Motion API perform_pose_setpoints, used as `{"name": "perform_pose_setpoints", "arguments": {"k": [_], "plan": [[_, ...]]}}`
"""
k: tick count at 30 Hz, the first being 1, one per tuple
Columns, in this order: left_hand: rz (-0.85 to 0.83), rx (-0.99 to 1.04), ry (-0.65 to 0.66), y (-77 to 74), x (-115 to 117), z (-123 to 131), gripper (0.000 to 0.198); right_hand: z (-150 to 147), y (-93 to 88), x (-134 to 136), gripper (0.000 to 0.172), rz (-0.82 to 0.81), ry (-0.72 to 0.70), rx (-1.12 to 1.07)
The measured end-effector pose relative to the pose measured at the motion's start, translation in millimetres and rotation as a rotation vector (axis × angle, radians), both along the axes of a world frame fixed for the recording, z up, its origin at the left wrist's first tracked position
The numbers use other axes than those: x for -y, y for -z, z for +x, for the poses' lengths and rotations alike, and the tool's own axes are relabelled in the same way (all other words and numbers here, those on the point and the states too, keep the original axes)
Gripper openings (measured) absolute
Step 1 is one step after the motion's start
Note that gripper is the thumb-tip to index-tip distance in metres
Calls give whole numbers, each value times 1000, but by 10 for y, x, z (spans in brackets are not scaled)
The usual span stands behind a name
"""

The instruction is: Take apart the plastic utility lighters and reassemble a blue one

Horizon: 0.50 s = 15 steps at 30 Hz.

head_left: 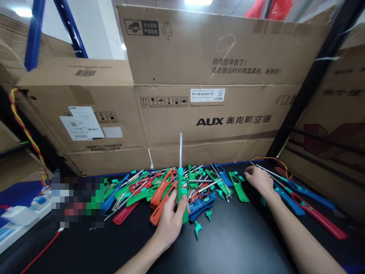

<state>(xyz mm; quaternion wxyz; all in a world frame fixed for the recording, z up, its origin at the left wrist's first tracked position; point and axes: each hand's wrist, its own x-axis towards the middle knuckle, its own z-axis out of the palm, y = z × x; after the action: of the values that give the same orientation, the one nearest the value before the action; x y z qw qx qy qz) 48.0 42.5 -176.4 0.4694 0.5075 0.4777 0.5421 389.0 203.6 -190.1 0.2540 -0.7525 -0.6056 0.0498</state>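
My left hand (170,215) grips a green long-necked lighter (180,182), its metal tube pointing straight up. Out to the right, my right hand (259,180) has its fingers curled together; what they pinch, if anything, is too small to make out. Beside it, a red lighter (319,217) and blue lighters (313,194) lie with their tubes pointing away. A green handle shell (238,188) lies just left of that hand. Behind my left hand spreads a pile of green, orange, red and blue lighter parts (162,190) with metal tubes. Small green trigger pieces (197,230) lie in front.
A tall cardboard box wall (228,102) closes off the back of the black table (228,243). At the left are a white power strip (19,217) and a red cable (42,249), beside a blurred-out patch. A dark frame post (308,80) stands at the right.
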Motion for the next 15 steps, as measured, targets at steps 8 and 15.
{"name": "perform_pose_setpoints", "arguments": {"k": [8,15], "plan": [[-42,-22,29,-20,27,9,61,-243,-101,22,28,85,-103,-59],[-186,69,307,-83,101,150,79,-1150,-225,757,63,-253,-1115,-1029]]}}
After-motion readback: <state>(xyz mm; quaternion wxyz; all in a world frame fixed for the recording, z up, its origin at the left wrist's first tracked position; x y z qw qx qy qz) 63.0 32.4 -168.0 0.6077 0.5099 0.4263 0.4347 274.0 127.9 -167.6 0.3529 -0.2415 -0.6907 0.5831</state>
